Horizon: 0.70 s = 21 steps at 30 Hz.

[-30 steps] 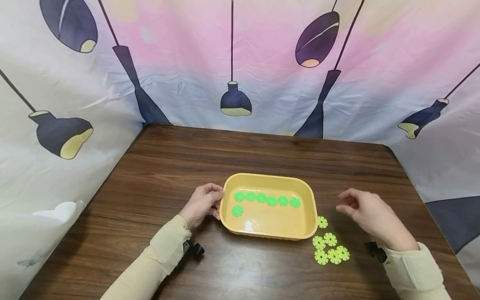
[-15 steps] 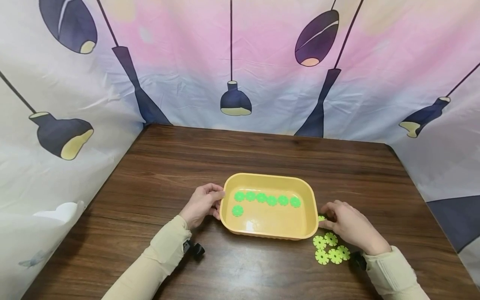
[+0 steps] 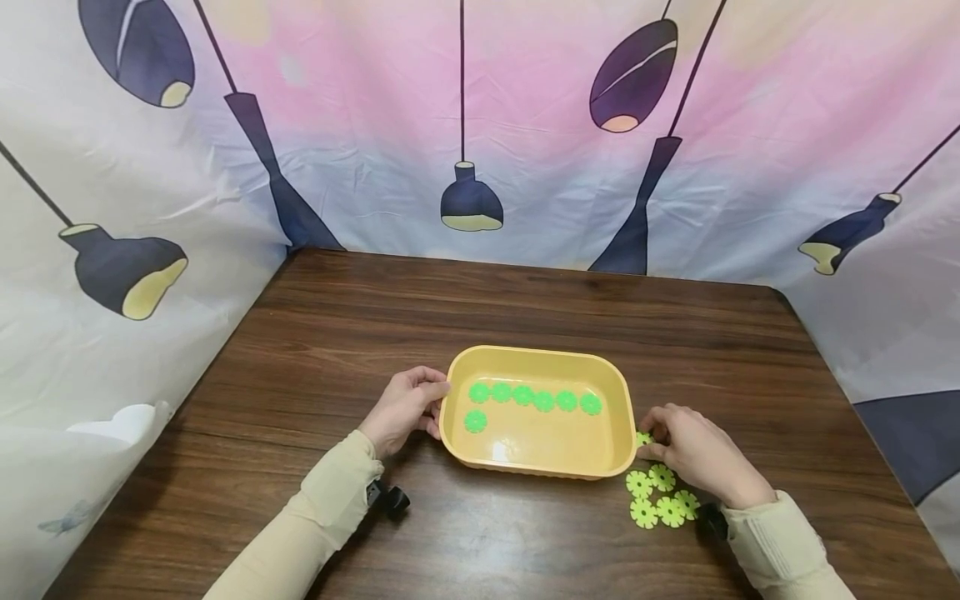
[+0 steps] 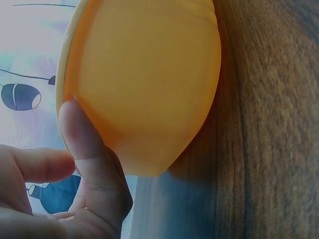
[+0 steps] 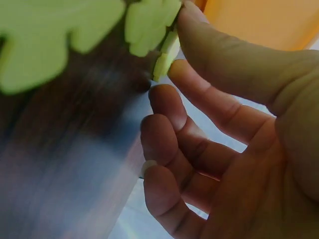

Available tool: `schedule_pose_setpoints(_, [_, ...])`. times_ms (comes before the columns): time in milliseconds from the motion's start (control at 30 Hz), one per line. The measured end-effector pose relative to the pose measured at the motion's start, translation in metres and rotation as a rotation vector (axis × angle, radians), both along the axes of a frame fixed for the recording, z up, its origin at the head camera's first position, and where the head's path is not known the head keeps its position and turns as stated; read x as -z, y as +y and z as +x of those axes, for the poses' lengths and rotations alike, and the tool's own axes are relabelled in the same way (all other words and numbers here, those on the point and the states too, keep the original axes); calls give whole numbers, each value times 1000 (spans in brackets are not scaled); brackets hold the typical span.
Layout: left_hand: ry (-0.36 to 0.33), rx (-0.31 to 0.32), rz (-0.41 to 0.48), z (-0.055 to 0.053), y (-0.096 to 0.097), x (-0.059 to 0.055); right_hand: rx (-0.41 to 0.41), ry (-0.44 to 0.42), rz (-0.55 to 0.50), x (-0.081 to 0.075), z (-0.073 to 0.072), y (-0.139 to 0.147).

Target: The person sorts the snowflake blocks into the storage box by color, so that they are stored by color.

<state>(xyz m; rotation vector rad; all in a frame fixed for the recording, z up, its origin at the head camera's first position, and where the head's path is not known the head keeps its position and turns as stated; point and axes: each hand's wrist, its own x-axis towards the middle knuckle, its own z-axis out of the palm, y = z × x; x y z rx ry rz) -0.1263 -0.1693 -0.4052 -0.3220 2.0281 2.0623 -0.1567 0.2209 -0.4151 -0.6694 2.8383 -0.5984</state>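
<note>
seemingly half done: seven bright-green flower-shaped plastic discs lie in the yellow oblong plastic tub; five lime-yellow ones remain on the brown wood-grain tabletop. the left hand pinches the tub's edge; the right hand, its grip nearly closed, pinches a sixth lime-yellow disc beside it.

Wrinkled cloth in pink, blue and white, printed with dark pendant lamps, hangs round three sides of a brown wood-grain table.
</note>
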Motion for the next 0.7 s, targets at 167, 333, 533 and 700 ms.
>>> schedule_pose_setpoints(167, [-4,-2,-6,-1,1,0,-29,85,41,2,-4,1])
schedule_pose_setpoints(333, [-6,-6,-3,-1,1,0,-47,112,118,-2,-9,-4])
schedule_pose_setpoints(533, [-2,-4,-1,-1,1,0,-58,120,164,-3,-9,-7])
schedule_pose_setpoints(700, [-4,-4,-8,-1,1,0,-44,96,146,-3,-8,-6])
